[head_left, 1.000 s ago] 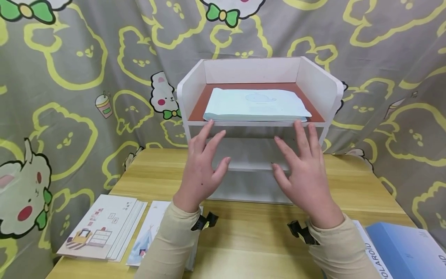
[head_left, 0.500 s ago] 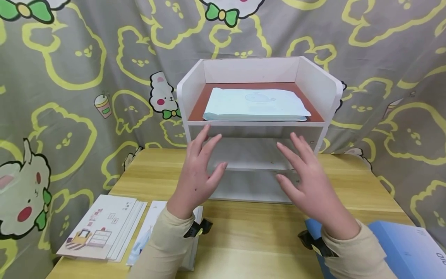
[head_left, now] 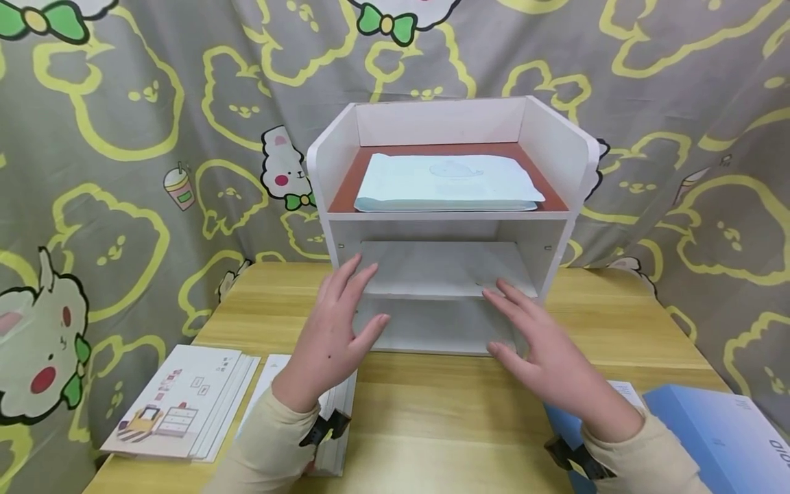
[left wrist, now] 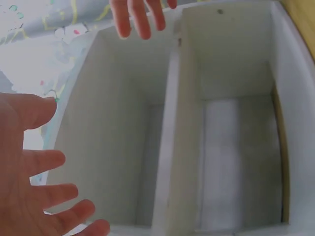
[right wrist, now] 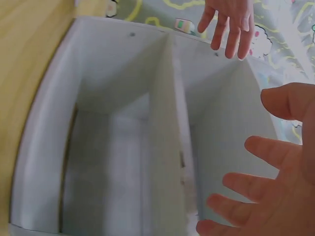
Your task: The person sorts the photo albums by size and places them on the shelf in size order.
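Note:
A white shelf unit (head_left: 444, 267) stands on the wooden table, with two open compartments below a reddish-brown top board. On that top board lies a pale blue flat pack (head_left: 450, 182) with a whale drawn on it. My left hand (head_left: 330, 336) is held in front of the unit's left side, fingers spread and holding nothing. Opposite it, my right hand (head_left: 549, 357) hovers before the right side, its fingers extended and also holding nothing. Both wrist views look into the bare compartments past the spread fingers.
At the left lies a stack of thin picture books (head_left: 179, 405). Beside it, a second stack (head_left: 333, 425) is partly covered by my left forearm. A blue box (head_left: 716, 439) lies at the right, near another blue item (head_left: 564, 415) under my right wrist. A patterned curtain (head_left: 234, 171) hangs behind.
Both hands have come down and back from the front edge of the top board, where fingertips were near the pack. The pack stays in its place.

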### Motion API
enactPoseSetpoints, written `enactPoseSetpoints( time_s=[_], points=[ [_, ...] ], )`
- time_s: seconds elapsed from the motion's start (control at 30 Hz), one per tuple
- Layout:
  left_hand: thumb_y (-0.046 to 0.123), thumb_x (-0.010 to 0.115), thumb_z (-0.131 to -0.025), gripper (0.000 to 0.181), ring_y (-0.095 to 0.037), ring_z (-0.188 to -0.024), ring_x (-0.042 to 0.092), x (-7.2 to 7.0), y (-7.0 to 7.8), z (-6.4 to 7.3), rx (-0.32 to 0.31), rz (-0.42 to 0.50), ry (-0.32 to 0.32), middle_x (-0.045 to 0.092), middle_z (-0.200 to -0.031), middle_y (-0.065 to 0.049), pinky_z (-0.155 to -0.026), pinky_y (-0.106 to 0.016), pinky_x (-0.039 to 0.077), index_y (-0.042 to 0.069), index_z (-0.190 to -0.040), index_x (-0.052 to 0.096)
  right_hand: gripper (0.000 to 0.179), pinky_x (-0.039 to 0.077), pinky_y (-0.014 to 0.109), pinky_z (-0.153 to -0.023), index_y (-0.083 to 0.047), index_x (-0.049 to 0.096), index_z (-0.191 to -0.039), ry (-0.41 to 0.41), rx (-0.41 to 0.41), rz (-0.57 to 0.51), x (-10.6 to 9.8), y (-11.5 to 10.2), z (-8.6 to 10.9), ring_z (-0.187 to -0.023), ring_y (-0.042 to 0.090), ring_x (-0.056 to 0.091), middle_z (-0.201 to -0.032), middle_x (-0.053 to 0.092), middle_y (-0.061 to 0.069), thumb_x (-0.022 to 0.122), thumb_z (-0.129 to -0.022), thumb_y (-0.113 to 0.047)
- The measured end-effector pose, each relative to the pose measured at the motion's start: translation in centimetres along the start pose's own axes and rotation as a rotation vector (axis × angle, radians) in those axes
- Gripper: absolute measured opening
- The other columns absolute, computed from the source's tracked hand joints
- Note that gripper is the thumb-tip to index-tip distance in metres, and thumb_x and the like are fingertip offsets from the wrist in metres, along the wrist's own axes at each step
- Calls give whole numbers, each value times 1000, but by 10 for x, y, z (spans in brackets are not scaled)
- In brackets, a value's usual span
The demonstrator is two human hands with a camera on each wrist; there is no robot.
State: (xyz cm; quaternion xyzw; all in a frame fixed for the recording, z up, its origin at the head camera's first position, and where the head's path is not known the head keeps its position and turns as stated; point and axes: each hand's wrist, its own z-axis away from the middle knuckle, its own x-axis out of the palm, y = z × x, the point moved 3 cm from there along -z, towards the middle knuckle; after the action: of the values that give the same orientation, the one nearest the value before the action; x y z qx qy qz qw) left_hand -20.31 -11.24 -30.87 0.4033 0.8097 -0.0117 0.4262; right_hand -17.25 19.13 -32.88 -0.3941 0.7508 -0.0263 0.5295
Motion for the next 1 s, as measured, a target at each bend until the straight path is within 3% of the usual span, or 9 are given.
enactPoseSetpoints(
  time_s=[0.2, 0.43, 0.57, 0.73, 0.83, 1.0],
  points=[
    [33, 70, -95, 70, -35, -144, 33, 3, -5, 15, -53, -54, -85, 29, -162, -12, -109, -57, 38, 15, -155, 39, 67, 32, 69, -107, -17, 38, -158, -52, 18, 1, 11, 6, 10, -146, 41, 29, -162, 30, 14, 69, -98, -26],
    [37, 69, -96, 68, -36, -141, 37, 6, -11, 34, -77, -126, -210, 33, -160, -16, -110, -55, 38, 12, -153, 42, 67, 37, 60, -109, -23, 36, -159, -117, 48, -17, 30, 10, 20, -141, 34, 41, -158, 40, 7, 66, -100, -34],
    [40, 69, -96, 68, -35, -140, 39, 5, -18, 45, -80, -169, -279, 37, -158, -15, -110, -54, 38, 12, -153, 44, 71, 37, 55, -111, -27, 30, -161, -237, 83, -39, 45, 14, 25, -141, 30, 42, -159, 38, 2, 61, -100, -47],
    [44, 68, -96, 66, -34, -138, 43, 2, -31, 61, -125, -189, -411, 42, -155, -14, -108, -55, 40, 12, -150, 48, 74, 35, 53, -113, -28, 27, -162, -412, 132, -93, 62, 23, 30, -143, 28, 39, -161, 35, 2, 54, -100, -58],
    [42, 69, -95, 63, -36, -137, 44, -2, -40, 71, -145, -214, -473, 44, -153, -16, -107, -57, 40, 12, -148, 51, 74, 33, 54, -114, -20, 30, -161, -462, 147, -97, 69, 28, 32, -143, 31, 38, -160, 37, 7, 55, -100, -55],
    [39, 70, -95, 59, -39, -136, 44, -12, -59, 83, -169, -267, -514, 46, -151, -18, -105, -61, 40, 11, -145, 54, 71, 35, 57, -112, -12, 40, -157, -537, 174, -55, 81, 36, 36, -140, 36, 42, -156, 43, 10, 60, -100, -49]
  ],
)
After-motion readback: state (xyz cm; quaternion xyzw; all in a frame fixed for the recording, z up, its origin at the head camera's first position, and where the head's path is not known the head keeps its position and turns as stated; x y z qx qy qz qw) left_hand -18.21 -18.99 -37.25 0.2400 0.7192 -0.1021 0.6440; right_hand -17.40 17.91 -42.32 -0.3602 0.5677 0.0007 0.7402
